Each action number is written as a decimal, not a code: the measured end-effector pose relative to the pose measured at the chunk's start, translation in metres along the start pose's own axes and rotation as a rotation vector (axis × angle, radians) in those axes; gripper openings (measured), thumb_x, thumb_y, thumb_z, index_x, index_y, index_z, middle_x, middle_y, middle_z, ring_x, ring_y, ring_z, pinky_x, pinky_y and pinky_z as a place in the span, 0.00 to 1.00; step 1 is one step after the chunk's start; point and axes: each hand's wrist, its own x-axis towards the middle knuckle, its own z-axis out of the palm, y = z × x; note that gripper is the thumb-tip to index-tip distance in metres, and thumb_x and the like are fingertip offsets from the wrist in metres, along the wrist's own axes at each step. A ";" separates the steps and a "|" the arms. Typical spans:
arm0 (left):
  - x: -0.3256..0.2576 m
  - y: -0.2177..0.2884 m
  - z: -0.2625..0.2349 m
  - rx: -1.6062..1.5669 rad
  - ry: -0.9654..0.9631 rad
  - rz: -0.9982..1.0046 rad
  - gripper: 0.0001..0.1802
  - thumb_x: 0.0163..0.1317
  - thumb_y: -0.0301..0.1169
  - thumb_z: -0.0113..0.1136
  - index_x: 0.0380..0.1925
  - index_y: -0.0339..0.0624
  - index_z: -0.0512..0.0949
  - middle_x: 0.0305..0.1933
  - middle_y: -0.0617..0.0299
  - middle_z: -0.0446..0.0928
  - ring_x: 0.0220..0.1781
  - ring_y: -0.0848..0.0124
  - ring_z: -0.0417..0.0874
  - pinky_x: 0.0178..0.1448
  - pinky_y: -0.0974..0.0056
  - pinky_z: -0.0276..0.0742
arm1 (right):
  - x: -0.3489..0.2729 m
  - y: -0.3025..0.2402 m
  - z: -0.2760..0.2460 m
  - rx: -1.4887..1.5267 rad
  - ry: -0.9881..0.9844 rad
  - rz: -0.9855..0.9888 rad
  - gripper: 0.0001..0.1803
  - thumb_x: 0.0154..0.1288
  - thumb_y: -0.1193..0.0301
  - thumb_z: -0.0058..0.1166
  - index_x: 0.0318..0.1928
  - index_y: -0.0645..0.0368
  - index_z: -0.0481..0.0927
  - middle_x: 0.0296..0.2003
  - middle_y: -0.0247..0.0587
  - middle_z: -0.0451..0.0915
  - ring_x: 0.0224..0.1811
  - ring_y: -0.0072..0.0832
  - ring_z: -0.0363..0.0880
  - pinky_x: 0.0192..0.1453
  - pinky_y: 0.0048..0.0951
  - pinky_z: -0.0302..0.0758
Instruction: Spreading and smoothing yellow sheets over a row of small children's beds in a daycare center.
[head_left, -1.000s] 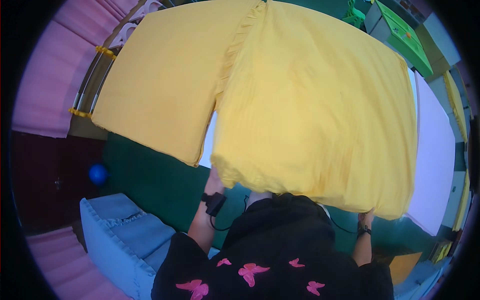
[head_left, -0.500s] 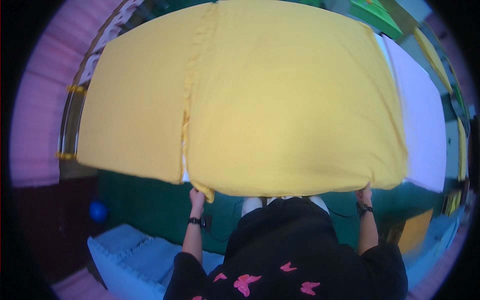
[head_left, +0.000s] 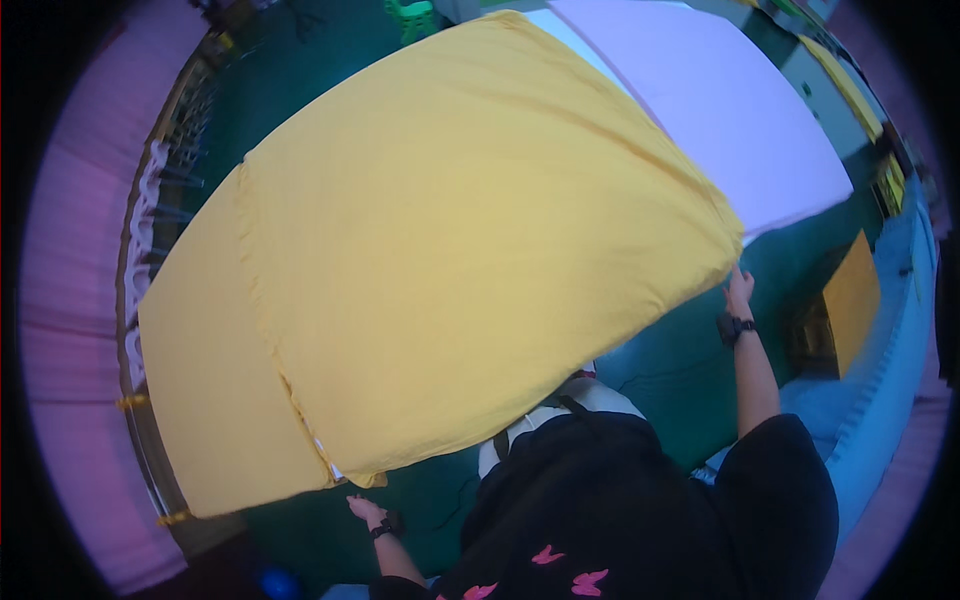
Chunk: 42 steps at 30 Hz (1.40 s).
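Observation:
A wide yellow sheet [head_left: 470,250] covers most of the flat padded surface before me, its near edge curving past my waist. My right hand [head_left: 739,288] is at the sheet's near right corner, fingers closed on the edge; the fingertips are partly hidden. Just below the sheet's near left corner is my left hand [head_left: 367,511], free of the cloth with its fingers stretched out. A second yellow cover [head_left: 215,400] lies to the left, meeting the sheet along a ruffled seam. Beyond the right edge, a pale lilac section [head_left: 710,110] shows.
Green floor [head_left: 670,375] runs beneath. A light blue padded piece [head_left: 870,370] and a tan panel [head_left: 852,305] stand at the right. Pink curtain [head_left: 75,300] lines the left side. A green stool [head_left: 410,18] is at the far side.
My left hand has let go of the near left corner. My right hand has moved from the near edge to the right corner. The view has turned, so the bed surface appears tilted.

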 end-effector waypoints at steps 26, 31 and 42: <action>-0.259 0.036 0.178 0.104 -0.321 0.116 0.18 0.69 0.42 0.55 0.25 0.41 0.71 0.19 0.61 0.75 0.17 0.68 0.77 0.21 0.66 0.76 | 0.062 -0.027 -0.007 -0.477 0.150 -0.579 0.16 0.67 0.61 0.53 0.30 0.62 0.77 0.28 0.50 0.82 0.34 0.49 0.81 0.39 0.46 0.74; -0.265 0.029 0.163 0.242 -0.421 0.274 0.23 0.71 0.46 0.52 0.23 0.39 0.74 0.18 0.59 0.77 0.16 0.66 0.79 0.19 0.67 0.74 | 0.057 -0.110 0.002 -0.417 0.108 -0.778 0.16 0.67 0.61 0.53 0.30 0.62 0.77 0.26 0.50 0.80 0.32 0.50 0.80 0.40 0.47 0.74; -0.295 0.050 0.152 0.527 -0.297 0.519 0.30 0.68 0.51 0.56 0.17 0.35 0.76 0.15 0.61 0.74 0.15 0.73 0.75 0.22 0.67 0.75 | 0.072 -0.137 0.041 -0.509 0.026 -1.028 0.20 0.59 0.65 0.58 0.51 0.57 0.77 0.41 0.47 0.81 0.50 0.46 0.79 0.54 0.43 0.75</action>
